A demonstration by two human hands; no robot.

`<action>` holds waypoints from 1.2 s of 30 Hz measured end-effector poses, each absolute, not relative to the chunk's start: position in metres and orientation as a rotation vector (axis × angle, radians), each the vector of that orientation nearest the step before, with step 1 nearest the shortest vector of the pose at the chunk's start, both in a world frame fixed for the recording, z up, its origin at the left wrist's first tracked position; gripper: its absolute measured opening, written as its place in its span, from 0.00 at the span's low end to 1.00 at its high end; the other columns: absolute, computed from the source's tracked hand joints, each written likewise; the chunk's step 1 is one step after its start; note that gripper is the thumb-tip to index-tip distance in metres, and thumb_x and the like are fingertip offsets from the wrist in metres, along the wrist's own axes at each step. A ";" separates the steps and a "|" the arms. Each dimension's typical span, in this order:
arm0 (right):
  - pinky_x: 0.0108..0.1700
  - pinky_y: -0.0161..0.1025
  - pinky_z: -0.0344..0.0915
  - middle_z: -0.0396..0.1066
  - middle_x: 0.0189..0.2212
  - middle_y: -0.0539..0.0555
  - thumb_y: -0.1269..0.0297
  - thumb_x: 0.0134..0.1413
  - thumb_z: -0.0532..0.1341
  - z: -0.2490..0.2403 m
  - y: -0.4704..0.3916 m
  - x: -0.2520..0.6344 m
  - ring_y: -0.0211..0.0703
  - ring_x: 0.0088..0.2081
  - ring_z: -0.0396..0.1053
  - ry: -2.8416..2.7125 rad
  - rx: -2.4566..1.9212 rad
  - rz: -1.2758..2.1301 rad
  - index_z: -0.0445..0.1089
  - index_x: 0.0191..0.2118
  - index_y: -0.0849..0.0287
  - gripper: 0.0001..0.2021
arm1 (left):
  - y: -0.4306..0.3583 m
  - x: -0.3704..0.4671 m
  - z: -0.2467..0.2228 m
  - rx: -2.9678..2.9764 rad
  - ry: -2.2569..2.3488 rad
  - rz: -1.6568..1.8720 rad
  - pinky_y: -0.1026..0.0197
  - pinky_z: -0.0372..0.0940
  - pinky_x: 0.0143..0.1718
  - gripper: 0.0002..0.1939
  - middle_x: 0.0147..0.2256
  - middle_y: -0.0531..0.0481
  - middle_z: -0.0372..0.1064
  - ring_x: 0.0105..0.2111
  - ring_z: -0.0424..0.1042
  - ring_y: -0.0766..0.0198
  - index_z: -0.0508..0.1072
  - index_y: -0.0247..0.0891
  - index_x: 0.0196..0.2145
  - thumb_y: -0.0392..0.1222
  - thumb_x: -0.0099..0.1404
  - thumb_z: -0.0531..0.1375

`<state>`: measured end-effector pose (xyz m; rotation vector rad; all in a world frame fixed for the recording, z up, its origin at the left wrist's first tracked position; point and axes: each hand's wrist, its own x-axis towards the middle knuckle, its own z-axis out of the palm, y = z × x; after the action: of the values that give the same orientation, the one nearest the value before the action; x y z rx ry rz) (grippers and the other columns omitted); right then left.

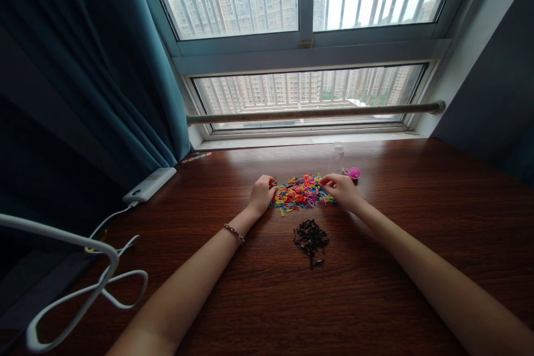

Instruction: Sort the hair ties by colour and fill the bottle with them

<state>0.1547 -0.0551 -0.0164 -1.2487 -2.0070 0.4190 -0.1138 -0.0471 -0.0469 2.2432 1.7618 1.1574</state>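
Note:
A spread pile of small, bright multicoloured loop-like pieces [298, 193] lies on the wooden table. At its left edge is my left hand [262, 194], fingers curled together, with a small dark bit showing by the fingertips that is too small to name. My right hand [342, 190] reaches in at the pile's right edge, thumb and fingers pinched; whatever is between them is hidden. Nearer to me, between my forearms, sits a separate heap of small black pieces [311, 239] of similar size.
Behind my right hand stands a clear plastic jar [337, 158], with a pink round lid [354, 173] beside it. A white power bank [150, 184] with a white cable [109, 278] lies at the left, near the blue curtain [137, 67]. A rail [317, 114] crosses the window.

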 end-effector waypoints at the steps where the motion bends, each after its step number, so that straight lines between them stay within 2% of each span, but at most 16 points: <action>1: 0.39 0.39 0.62 0.73 0.32 0.53 0.69 0.48 0.57 -0.018 -0.056 0.154 0.44 0.33 0.67 -2.054 -1.234 0.348 0.73 0.33 0.59 0.08 | -0.046 -0.114 -0.047 2.230 1.762 1.154 0.61 0.64 0.34 0.06 0.31 0.48 0.68 0.30 0.69 0.63 0.68 0.35 0.31 0.31 0.52 0.58; 4: 0.46 0.42 0.58 0.71 0.41 0.53 0.72 0.51 0.55 -0.023 -0.058 0.152 0.47 0.43 0.63 -2.202 -1.160 0.193 0.71 0.42 0.56 0.13 | -0.044 -0.116 -0.049 2.177 1.758 1.156 0.61 0.64 0.33 0.06 0.29 0.49 0.68 0.29 0.69 0.64 0.68 0.35 0.30 0.31 0.51 0.58; 6: 0.49 0.43 0.55 0.69 0.45 0.52 0.73 0.51 0.54 -0.026 -0.058 0.152 0.47 0.46 0.60 -2.274 -1.128 0.142 0.69 0.45 0.56 0.16 | -0.043 -0.117 -0.049 2.135 1.748 1.177 0.61 0.65 0.33 0.06 0.29 0.49 0.68 0.29 0.69 0.64 0.68 0.35 0.30 0.31 0.51 0.58; 8: 0.49 0.44 0.54 0.69 0.44 0.51 0.73 0.52 0.54 -0.029 -0.058 0.153 0.48 0.46 0.59 -2.297 -1.148 0.100 0.70 0.44 0.55 0.14 | -0.043 -0.117 -0.048 2.082 1.728 1.221 0.62 0.65 0.33 0.06 0.29 0.49 0.69 0.28 0.70 0.64 0.68 0.34 0.30 0.31 0.51 0.58; 13: 0.47 0.45 0.55 0.72 0.37 0.53 0.70 0.52 0.55 -0.032 -0.056 0.156 0.48 0.44 0.61 -2.173 -1.243 0.007 0.73 0.32 0.57 0.08 | -0.047 -0.115 -0.046 1.944 1.673 1.372 0.62 0.66 0.31 0.07 0.29 0.49 0.69 0.28 0.71 0.65 0.68 0.33 0.31 0.31 0.51 0.58; 18: 0.46 0.44 0.57 0.71 0.37 0.53 0.72 0.51 0.56 -0.034 -0.055 0.153 0.46 0.43 0.61 -2.212 -1.089 0.029 0.72 0.35 0.57 0.08 | -0.050 -0.114 -0.041 1.923 1.647 1.479 0.61 0.67 0.31 0.07 0.29 0.49 0.69 0.28 0.71 0.64 0.69 0.33 0.31 0.33 0.52 0.59; 23: 0.47 0.45 0.57 0.70 0.40 0.53 0.75 0.51 0.54 -0.041 -0.054 0.152 0.47 0.45 0.60 -2.285 -1.058 0.020 0.71 0.40 0.56 0.13 | -0.069 -0.100 -0.029 2.114 1.447 1.537 0.61 0.67 0.33 0.05 0.33 0.47 0.69 0.31 0.70 0.65 0.70 0.35 0.33 0.37 0.57 0.58; 27: 0.47 0.45 0.58 0.70 0.42 0.54 0.74 0.53 0.52 -0.045 -0.052 0.154 0.48 0.45 0.61 -2.242 -1.111 0.032 0.69 0.44 0.57 0.15 | -0.098 -0.071 -0.022 2.392 1.004 1.295 0.61 0.65 0.40 0.05 0.35 0.46 0.69 0.37 0.68 0.64 0.70 0.36 0.34 0.38 0.60 0.55; 30: 0.46 0.44 0.59 0.70 0.40 0.55 0.73 0.54 0.52 -0.044 -0.052 0.155 0.48 0.44 0.61 -2.174 -1.148 0.028 0.69 0.44 0.57 0.14 | -0.116 -0.055 -0.021 2.537 0.707 1.004 0.64 0.64 0.40 0.07 0.36 0.45 0.68 0.37 0.68 0.66 0.69 0.35 0.34 0.37 0.62 0.52; 33: 0.45 0.44 0.59 0.70 0.37 0.55 0.71 0.54 0.53 -0.041 -0.053 0.154 0.47 0.42 0.61 -2.135 -1.151 0.018 0.71 0.41 0.57 0.12 | -0.124 -0.050 -0.022 2.638 0.603 0.785 0.66 0.64 0.39 0.08 0.36 0.45 0.68 0.36 0.68 0.67 0.69 0.35 0.36 0.36 0.63 0.50; 36: 0.45 0.43 0.59 0.70 0.35 0.54 0.70 0.54 0.55 -0.039 -0.053 0.150 0.47 0.41 0.60 -2.144 -1.139 0.013 0.71 0.39 0.56 0.10 | -0.124 -0.050 -0.023 2.745 0.552 0.718 0.66 0.63 0.39 0.09 0.35 0.46 0.69 0.36 0.68 0.67 0.69 0.36 0.35 0.37 0.64 0.49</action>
<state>0.1503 -0.0527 -0.0394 -1.1391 -2.1444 0.0130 -0.0503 -0.1240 -0.0228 2.7447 0.5516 0.7179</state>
